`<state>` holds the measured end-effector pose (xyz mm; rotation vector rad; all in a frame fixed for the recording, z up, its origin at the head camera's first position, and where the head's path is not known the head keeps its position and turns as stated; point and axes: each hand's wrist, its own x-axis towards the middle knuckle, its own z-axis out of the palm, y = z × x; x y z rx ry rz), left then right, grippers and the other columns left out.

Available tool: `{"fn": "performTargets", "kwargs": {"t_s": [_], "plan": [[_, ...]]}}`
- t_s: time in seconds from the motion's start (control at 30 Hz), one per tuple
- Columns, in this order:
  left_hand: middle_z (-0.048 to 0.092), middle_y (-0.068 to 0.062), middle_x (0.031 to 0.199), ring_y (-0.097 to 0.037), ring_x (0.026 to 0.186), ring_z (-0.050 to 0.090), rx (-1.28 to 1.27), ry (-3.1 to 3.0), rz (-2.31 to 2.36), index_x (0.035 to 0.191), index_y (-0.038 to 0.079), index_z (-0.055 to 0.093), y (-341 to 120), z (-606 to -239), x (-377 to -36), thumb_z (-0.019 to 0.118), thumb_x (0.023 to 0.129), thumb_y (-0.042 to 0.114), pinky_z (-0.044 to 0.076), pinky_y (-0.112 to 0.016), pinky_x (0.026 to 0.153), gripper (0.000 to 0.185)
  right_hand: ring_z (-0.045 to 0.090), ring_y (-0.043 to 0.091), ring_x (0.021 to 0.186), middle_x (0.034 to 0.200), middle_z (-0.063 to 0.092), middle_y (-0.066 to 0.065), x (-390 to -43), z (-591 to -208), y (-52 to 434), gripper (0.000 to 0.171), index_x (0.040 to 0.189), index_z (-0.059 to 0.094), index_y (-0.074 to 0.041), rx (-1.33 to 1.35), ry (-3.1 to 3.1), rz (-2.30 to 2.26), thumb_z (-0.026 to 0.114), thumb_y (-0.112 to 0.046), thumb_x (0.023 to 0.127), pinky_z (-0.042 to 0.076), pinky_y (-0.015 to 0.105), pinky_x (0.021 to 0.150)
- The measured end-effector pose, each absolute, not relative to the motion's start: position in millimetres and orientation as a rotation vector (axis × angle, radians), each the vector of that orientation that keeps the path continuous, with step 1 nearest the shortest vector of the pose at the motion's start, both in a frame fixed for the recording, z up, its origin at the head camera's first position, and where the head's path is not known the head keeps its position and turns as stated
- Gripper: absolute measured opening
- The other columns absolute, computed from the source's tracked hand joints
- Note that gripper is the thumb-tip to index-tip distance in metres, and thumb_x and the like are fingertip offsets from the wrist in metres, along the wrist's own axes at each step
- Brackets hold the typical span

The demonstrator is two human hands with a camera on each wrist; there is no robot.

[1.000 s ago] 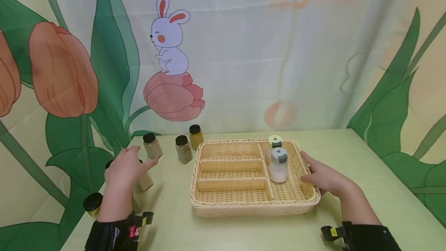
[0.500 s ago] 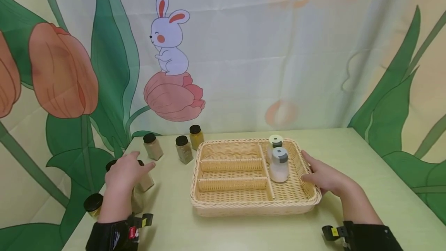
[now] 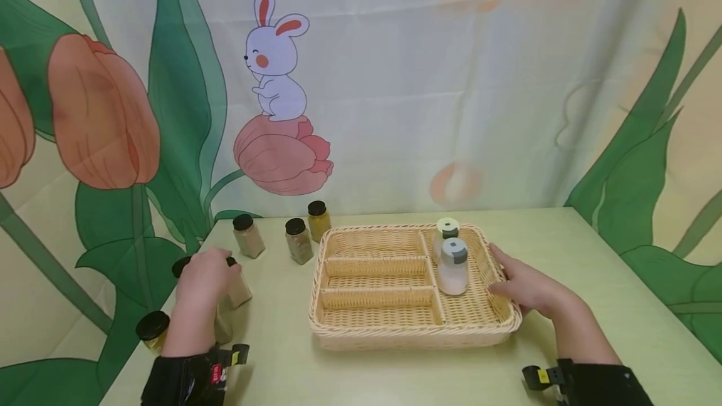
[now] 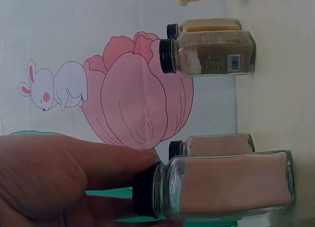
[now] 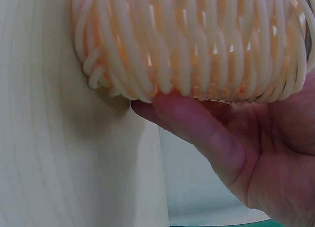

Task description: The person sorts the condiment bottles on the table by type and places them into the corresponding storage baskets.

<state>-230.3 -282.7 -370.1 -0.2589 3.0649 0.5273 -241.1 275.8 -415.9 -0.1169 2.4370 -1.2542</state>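
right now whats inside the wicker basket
Two shakers stand in the wicker basket's right compartment: one grey-capped, one pale-capped behind it, partly hidden. The left compartments look bare, though the front rim hides the nearest floor.

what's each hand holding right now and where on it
The left hand grips a spice jar by its black cap. The right hand rests against the basket at its right rim.
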Motion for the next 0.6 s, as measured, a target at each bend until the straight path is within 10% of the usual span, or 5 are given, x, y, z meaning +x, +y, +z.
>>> {"fn": "performTargets", "kwargs": {"t_s": [0.6], "plan": [[0.057, -0.031, 0.136, -0.05, 0.122, 0.055, -0.136, 3.064, 0.589, 0.138, -0.007, 0.057, -271, -372, -231, 0.06, 0.1, 0.012, 0.049, -0.061, 0.094, 0.042, 0.066, 0.029, 0.072, 0.153, 0.018, 0.042, -243, -417, 278, 0.093, 0.163, -0.01, -0.012, -0.143, 2.411, -1.255, 0.059, -0.01, 0.1, 0.056, 0.047, 0.055]]}}
